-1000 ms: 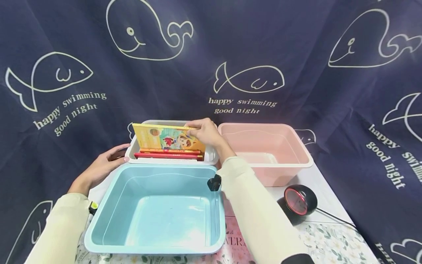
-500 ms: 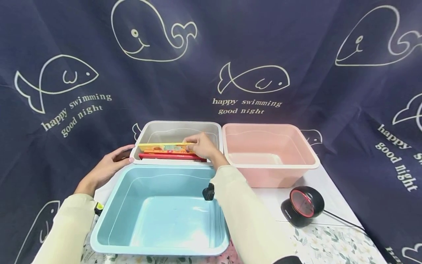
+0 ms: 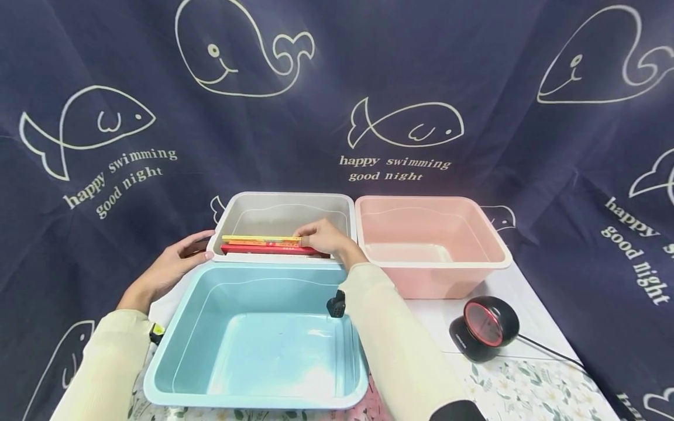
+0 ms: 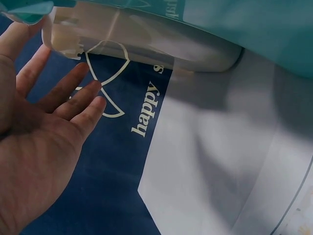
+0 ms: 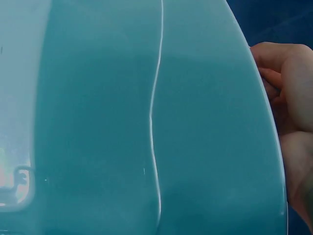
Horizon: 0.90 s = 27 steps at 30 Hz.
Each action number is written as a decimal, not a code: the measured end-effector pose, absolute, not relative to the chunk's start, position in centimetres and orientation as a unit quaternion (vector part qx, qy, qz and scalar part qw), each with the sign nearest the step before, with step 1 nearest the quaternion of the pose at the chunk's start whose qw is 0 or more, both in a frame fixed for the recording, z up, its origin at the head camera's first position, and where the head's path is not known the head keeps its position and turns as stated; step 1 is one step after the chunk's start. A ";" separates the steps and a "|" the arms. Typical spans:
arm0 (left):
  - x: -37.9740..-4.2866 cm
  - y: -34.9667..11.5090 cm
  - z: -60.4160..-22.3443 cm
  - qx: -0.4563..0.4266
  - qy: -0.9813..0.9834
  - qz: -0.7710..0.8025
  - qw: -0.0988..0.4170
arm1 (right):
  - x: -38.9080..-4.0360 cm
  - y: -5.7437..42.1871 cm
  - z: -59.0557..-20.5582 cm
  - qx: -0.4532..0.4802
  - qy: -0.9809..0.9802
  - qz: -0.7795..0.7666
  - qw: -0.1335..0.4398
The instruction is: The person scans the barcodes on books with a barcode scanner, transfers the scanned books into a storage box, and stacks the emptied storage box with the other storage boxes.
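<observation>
At the right end of a thin yellow picture book (image 3: 258,238), my right hand (image 3: 325,238) pinches its top edge with curled fingers. The book stands upright in the light grey bin (image 3: 284,204), behind an orange-edged book (image 3: 253,242) and a red book (image 3: 258,249), all close together along the near wall. My left hand (image 3: 181,263) rests against the bin's left rim with fingers fairly straight. In the left wrist view, that palm (image 4: 44,142) faces the camera and holds nothing. In the right wrist view, the blue bin's wall hides what the curled right fingers (image 5: 274,56) hold.
A blue bin (image 3: 263,286) stands in front of the grey one, under my right forearm. To the right is a pink bin (image 3: 421,222). A black round device (image 3: 484,328) with a cable sits on the flowered table. A dark whale-print curtain (image 3: 295,146) hangs behind.
My right hand has lowered the yellow book into the grey bin and brought it forward against the other books. The left hand has stayed at the bin's left rim.
</observation>
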<state>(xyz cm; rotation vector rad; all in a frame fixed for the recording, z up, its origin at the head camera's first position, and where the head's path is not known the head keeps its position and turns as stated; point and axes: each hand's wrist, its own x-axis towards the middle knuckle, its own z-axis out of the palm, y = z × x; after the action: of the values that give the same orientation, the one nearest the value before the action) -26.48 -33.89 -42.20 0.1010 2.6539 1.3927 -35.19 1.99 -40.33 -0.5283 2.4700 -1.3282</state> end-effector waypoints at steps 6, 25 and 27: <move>-26.7 -34.0 -42.0 0.035 0.883 0.463 0.070 | -35.0 2.1 -39.6 -0.188 0.871 -0.432 0.142; -20.5 -36.7 -39.4 0.159 0.862 0.482 0.003 | -30.8 6.4 -35.4 -0.333 0.856 -0.384 0.092; -18.4 -36.6 -39.4 0.186 0.855 0.483 0.004 | -28.8 8.2 -35.2 -0.352 0.850 -0.386 0.072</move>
<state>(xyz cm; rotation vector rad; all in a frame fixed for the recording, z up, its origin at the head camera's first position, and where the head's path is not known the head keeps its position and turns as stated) -18.42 -36.63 -39.44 0.5835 2.6812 1.5147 -28.76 8.17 -35.16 -1.0563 2.5532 -1.1604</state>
